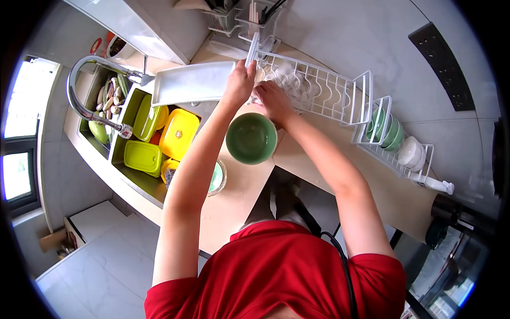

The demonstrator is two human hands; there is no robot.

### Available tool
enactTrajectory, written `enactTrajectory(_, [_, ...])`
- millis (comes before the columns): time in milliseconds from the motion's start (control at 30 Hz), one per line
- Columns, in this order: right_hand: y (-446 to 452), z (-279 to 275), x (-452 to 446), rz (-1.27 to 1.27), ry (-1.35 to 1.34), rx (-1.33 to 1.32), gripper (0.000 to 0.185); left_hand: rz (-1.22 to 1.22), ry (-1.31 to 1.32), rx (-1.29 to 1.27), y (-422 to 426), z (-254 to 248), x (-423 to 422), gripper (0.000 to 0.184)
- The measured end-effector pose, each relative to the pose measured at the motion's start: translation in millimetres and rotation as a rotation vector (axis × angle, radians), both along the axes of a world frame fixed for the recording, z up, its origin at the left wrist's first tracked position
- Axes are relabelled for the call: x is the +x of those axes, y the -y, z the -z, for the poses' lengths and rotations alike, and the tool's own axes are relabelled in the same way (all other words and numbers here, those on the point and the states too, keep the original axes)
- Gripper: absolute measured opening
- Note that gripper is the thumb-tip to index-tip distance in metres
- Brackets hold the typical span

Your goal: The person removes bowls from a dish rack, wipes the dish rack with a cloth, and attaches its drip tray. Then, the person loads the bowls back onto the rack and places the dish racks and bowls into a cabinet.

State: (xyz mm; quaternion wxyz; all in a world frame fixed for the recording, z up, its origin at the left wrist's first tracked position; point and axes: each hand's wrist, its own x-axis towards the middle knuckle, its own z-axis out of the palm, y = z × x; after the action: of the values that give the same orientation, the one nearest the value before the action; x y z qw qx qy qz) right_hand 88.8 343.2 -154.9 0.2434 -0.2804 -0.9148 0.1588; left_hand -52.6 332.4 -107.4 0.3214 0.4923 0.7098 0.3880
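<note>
Held white utensil point(253, 49) in closed left fingers point(243, 72); curled right fingers point(264, 88) beside rack point(353, 81), could not tell hold. Needed slow moves, clear of bowl point(251, 138) near right fingers.

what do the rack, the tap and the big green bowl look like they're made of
White wire rack: probably coated metal, thin glossy bars. Curved silver tap: likely chromed metal, mirror-like shine. Large round green bowl: perhaps glazed ceramic, smooth with soft highlights.

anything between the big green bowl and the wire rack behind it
Yes, the right hand and its wrist are in the way, crossing between the green bowl and the near side of the wire rack.
</note>
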Motion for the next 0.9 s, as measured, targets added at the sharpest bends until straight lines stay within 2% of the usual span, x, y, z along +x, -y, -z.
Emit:
enactTrajectory(67, [3.0,3.4,21.6,0.01,-0.004,0.044,0.034,0.01,-0.001,-0.025,-3.5,4.7,-3.0,0.048])
enactTrajectory(133, [14.7,-2.9,58.3,0.144,0.044,0.156,0.036,0.011,0.005,-0.002,-3.3,5.5,-2.7,0.047])
enactTrajectory(200, [20.6,3.9,102.0,0.228,0.075,0.18,0.051,0.005,-0.005,-0.016,-4.2,6.1,-3.4,0.046])
enactTrajectory(300, [29.0,3.3,159.9,0.361,0.136,0.271,0.047,0.01,-0.003,-0.028,-7.3,14.0,-7.7,0.047])
enactTrajectory(367, [32.4,-0.1,181.0,0.458,0.196,0.334,0.028,0.023,-0.053,-0.027,-5.9,15.2,-8.0,0.044])
enactTrajectory(400, [33.6,-3.1,182.5,0.469,0.192,0.343,0.028,0.033,-0.056,-0.017,-5.9,21.0,-11.1,0.044])
enactTrajectory(467, [35.6,-9.3,178.3,0.47,0.174,0.303,0.026,0.025,0.154,-0.024,-6.0,27.9,-13.8,0.039])
enactTrajectory(500, [37.0,-10.9,176.3,0.479,0.138,0.321,0.025,0.013,0.28,0.003,-2.1,21.0,-10.6,0.031])
enactTrajectory(533, [38.7,-12.5,174.8,0.481,0.131,0.326,0.025,0.015,0.275,0.009,0.9,14.0,-9.1,0.031])
enactTrajectory(600, [43.4,-17.1,170.3,0.506,0.088,0.27,0.026,0.042,0.458,0.034,7.6,1.7,-9.8,0.021])
enactTrajectory(633, [45.0,-21.2,168.5,0.506,0.081,0.274,0.026,0.06,0.442,0.04,10.5,-4.1,-10.9,0.02])
enactTrajectory(767, [54.1,-39.8,163.1,0.511,0.025,0.307,0.027,0.066,0.485,0.065,23.1,-29.4,-13.6,0.026])
enactTrajectory(900, [67.9,-57.0,156.3,0.515,-0.017,0.334,0.028,0.085,0.458,0.097,44.1,-58.7,-14.9,0.041])
